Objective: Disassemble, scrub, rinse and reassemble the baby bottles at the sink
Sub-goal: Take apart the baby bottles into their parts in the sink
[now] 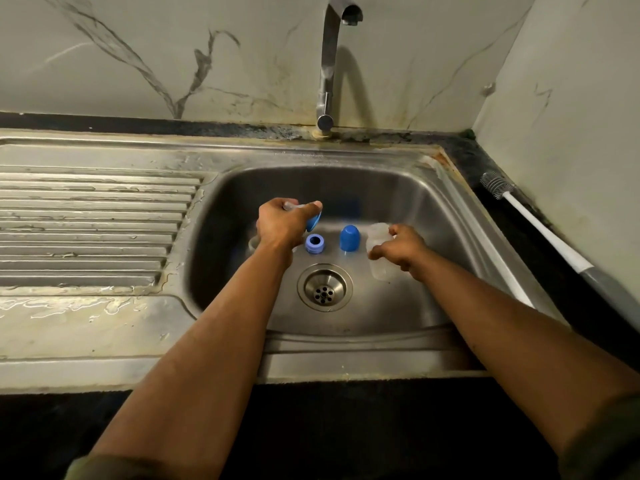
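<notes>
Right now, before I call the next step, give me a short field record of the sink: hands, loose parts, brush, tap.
left hand: grips a clear part with a blue piece under the fingers
right hand: grips clear bottle body
blue ring: loose on sink floor, behind drain
blue cap: standing upright, right of the ring
bottle brush: on counter, right of the basin, untouched
tap: no water visible
</notes>
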